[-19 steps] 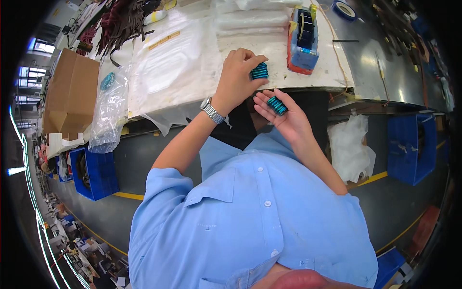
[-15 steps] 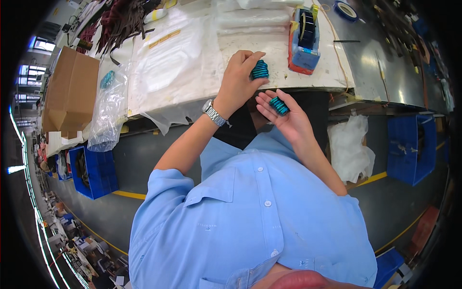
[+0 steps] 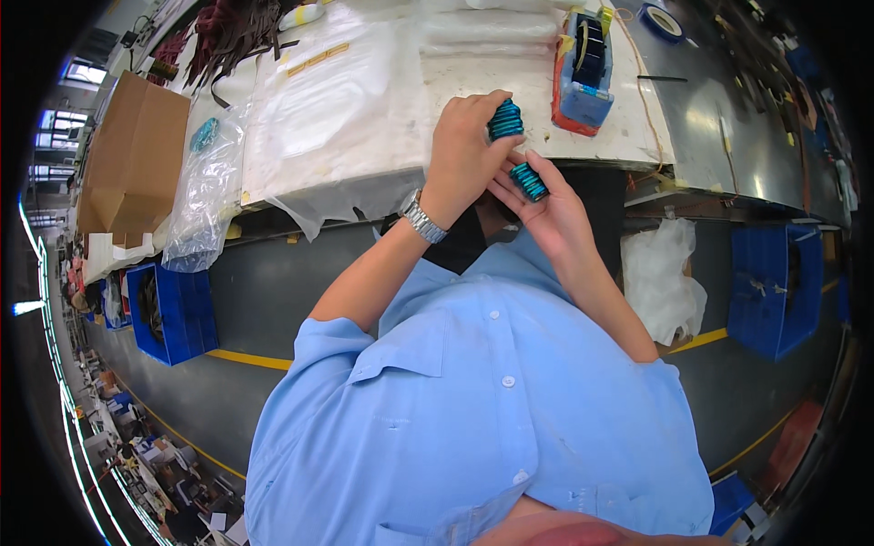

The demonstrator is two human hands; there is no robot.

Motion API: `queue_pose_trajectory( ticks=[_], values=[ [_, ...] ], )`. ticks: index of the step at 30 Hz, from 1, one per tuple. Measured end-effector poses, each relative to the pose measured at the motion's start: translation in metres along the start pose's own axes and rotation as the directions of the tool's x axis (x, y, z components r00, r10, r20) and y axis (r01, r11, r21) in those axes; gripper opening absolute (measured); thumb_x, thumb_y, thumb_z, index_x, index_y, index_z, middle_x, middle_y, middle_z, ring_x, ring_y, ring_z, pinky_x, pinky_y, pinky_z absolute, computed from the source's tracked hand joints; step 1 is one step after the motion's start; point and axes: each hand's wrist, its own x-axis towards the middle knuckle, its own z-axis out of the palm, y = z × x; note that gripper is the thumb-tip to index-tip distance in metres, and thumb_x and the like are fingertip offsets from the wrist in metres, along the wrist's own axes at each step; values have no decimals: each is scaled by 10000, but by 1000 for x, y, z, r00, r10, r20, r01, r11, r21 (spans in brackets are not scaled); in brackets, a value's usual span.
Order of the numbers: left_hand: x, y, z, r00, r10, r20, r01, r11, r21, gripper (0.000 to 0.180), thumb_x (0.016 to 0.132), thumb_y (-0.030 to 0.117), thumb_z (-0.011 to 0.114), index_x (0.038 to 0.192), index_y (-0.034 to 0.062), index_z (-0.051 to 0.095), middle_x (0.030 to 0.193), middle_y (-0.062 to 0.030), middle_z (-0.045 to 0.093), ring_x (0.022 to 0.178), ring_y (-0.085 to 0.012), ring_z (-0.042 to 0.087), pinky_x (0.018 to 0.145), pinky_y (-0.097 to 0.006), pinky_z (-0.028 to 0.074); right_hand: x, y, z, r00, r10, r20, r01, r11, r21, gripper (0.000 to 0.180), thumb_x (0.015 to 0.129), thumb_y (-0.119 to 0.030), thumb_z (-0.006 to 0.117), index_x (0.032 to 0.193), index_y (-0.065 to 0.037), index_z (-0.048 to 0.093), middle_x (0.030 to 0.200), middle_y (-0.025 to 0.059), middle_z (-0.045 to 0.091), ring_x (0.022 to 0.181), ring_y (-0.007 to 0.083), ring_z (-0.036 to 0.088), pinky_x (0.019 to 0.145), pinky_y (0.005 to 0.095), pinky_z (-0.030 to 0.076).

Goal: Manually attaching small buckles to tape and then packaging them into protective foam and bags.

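I had my left hand gripping 1 teal coil stack — right hand pinching another stack. Both sat just apart at the table edge, not yet joined — how much remained I couldn't judge.

The desk is pale, covered at its left part by a clear plastic sheet. On it stand a blue and red tape dispenser at the right and a blue tape roll beyond. Dark straps lie at the far left, and a plastic bag hangs over its left edge.

Tape dispenser, cardboard box, blue bins (floor level).
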Motion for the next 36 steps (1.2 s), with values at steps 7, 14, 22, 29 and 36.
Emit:
queue_pose_trajectory(
  ticks=[7, 14, 22, 29, 36],
  values=[
    [9, -4, -4, 947, -248, 205, 291, 932, -217, 507, 862, 105, 776, 1363, 46, 728, 1091, -118, 795, 905, -172, 753, 816, -316, 602, 21, -5, 18, 997, -74, 18, 75, 997, -22, 396, 1123, -215, 620, 1382, 83, 585, 1330, 203, 685, 1230, 316, 707, 1152, 517, 557],
    [24, -5, -30, 847, -297, 441, 480, 785, -393, 489, 907, 134, 760, 1358, -41, 687, 1101, -212, 769, 902, -309, 752, 855, -392, 597, 34, -7, 25, 999, -41, 29, 41, 999, 10, 425, 1107, -218, 653, 1393, 83, 563, 1302, 211, 691, 1241, 324, 702, 1127, 520, 572],
    [-3, 5, -12, 993, 8, 118, -5, 1000, -26, 597, 986, 222, 732, 1500, -21, 552, 1387, -258, 636, 1269, -429, 586, 1104, -470, 478, 53, -9, 28, 991, -127, -50, 121, 987, -105, 371, 1110, -268, 663, 1362, 0, 619, 1205, 130, 709, 1106, 236, 720, 1027, 438, 610],
    [-3, -1, -20, 987, 97, 131, -98, 995, 6, 816, 843, 211, 825, 1554, 1, 484, 1510, -264, 514, 1353, -450, 513, 1159, -488, 452, 62, -3, 39, 994, -107, -20, 104, 988, -114, 376, 1105, -314, 678, 1336, -21, 636, 1224, 100, 699, 1134, 222, 698, 1012, 403, 596],
    [-3, -7, -17, 988, 143, 55, -150, 977, 152, 800, 850, 228, 825, 1538, 3, 485, 1457, -265, 509, 1326, -451, 513, 1146, -491, 466, 59, -11, 45, 996, -72, -57, 65, 992, -107, 472, 1123, -427, 623, 1366, -22, 625, 1279, 100, 684, 1174, 216, 676, 1027, 430, 559]
  ],
)
